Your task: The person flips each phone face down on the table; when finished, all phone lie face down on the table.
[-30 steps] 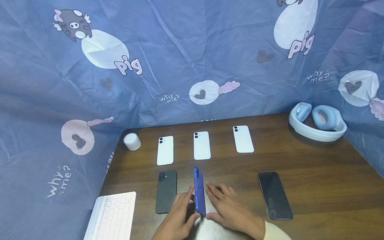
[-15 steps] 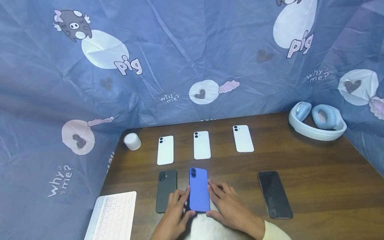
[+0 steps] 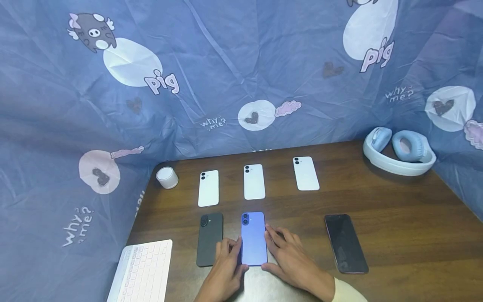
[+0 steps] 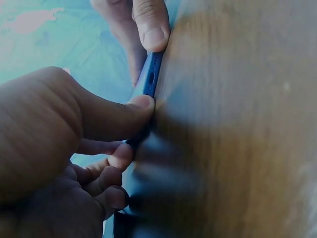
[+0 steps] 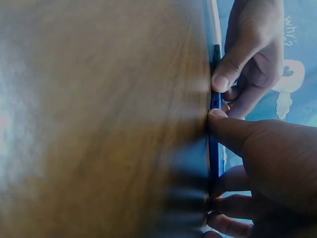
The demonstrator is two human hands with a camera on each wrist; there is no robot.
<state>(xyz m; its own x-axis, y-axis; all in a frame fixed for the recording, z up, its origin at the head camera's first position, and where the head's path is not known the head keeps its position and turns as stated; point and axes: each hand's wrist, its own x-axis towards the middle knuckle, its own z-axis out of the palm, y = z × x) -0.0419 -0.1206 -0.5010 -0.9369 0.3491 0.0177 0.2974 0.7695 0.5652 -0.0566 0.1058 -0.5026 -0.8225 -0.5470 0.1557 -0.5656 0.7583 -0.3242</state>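
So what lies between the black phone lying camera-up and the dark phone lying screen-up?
In the head view, the blue phone, held between the left hand and the right hand.

A dark wooden bench [image 3: 396,218] is seen, and three white phones [image 3: 254,181] are laid in a row at its far side. Nearer, a black phone [image 3: 209,239], a blue phone [image 3: 253,238] and a dark phone [image 3: 345,243] with its screen up are placed. A white keyboard [image 3: 143,272], a small white cylinder [image 3: 167,177] and blue headphones [image 3: 399,151] are also found on it.
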